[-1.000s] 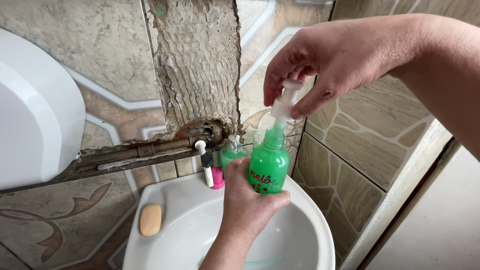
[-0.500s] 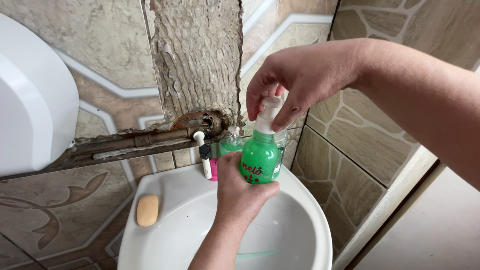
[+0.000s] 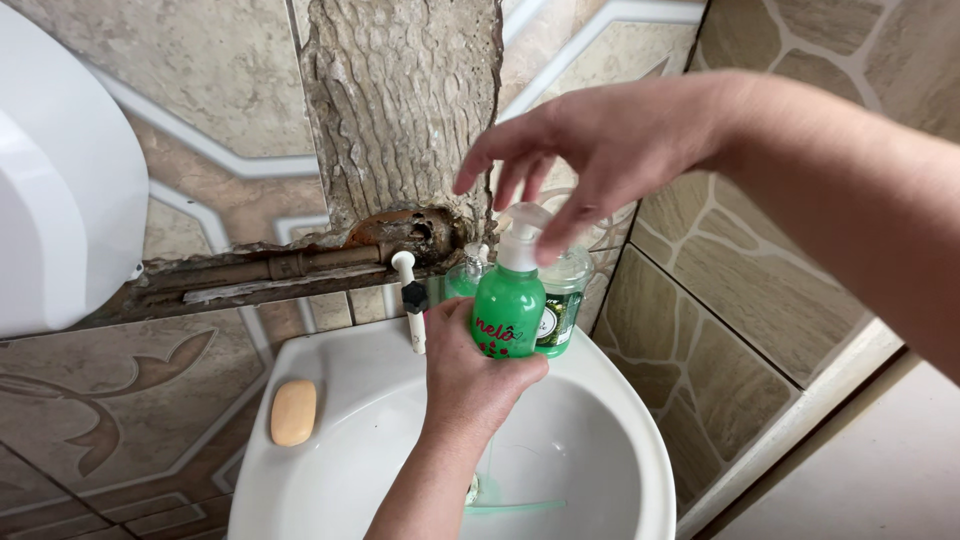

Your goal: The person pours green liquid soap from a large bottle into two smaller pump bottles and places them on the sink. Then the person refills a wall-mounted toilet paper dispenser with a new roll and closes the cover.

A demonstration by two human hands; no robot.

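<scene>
Head view, left to right: a white dispenser hangs on the tiled wall, and below it a bar of soap lies on the rim of the white basin. Behind the basin runs a strip of bare mortar with a rusty pipe, and a white tap stands at the back edge.

At the middle, the left hand comes up from below, its grip clamped round the belly of a green bottle, held upright over the back of the basin. Just behind the bottle stand two more: a small one with green liquid and a clear one with a dark label, touching or nearly so.

Over the top, the right hand hovers with its fingers spread apart, grip on nothing; a fingertip rests on or just beside the white pump.

My worry: the bottle is held by one hand only, and that hand looks wet, so a sideways push on the pump could twist it loose and drop it into the basin, or knock over the two bottles crowded behind it.
</scene>
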